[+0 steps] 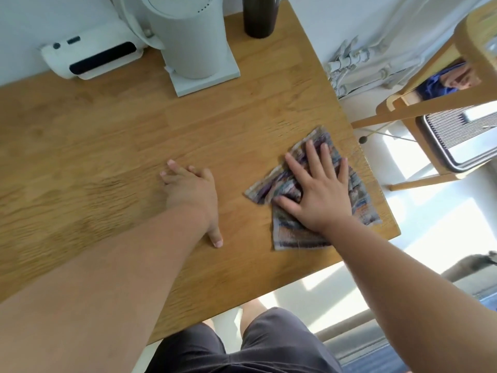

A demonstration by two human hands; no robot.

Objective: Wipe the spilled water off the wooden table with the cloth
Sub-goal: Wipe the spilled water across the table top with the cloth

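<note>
Your right hand [320, 189] lay flat, fingers spread, pressing the patterned cloth [309, 189] near the wooden table's [107, 130] right edge. Your left hand [191, 192] rested on bare wood, fingers loosely curled, holding nothing.

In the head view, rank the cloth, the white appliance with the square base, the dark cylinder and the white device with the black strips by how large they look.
1. white appliance, cut off at the top edge
2. cloth, partly under the right hand
3. white device; close to the cloth, so this order is unsure
4. dark cylinder, also cut off
</note>
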